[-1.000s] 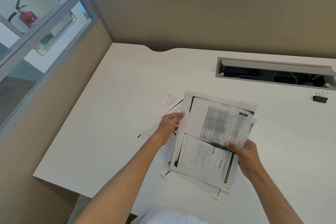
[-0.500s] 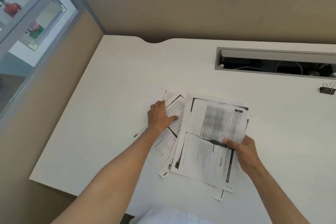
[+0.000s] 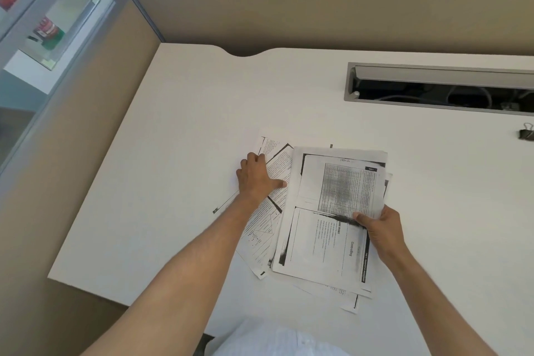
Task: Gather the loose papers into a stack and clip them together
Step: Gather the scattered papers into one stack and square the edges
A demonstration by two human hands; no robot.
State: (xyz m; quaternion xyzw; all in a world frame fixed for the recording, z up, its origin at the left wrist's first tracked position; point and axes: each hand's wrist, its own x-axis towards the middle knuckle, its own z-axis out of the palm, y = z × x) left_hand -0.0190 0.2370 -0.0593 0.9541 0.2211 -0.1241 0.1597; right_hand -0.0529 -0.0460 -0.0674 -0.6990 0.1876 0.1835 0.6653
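Observation:
A bundle of printed sheets (image 3: 326, 220) lies over the middle of the white desk (image 3: 179, 159), its right edge pinched between the thumb and fingers of my right hand (image 3: 378, 228). More loose papers (image 3: 277, 167) fan out to the left from under the bundle. My left hand (image 3: 255, 178) rests palm down on those loose sheets, fingers curled at their upper left corner and thumb pointing toward the bundle. A black binder clip (image 3: 526, 134) sits far right on the desk, well away from both hands.
An open cable tray (image 3: 439, 87) with wires is recessed into the desk at the back right. Tan partition walls (image 3: 289, 0) close off the back and left sides. The desk's front left edge (image 3: 86, 289) is close by.
My left hand left the bundle's left edge and moved left onto the loose papers, pressing flat on them. My right hand keeps its grip on the bundle. The view tilted down.

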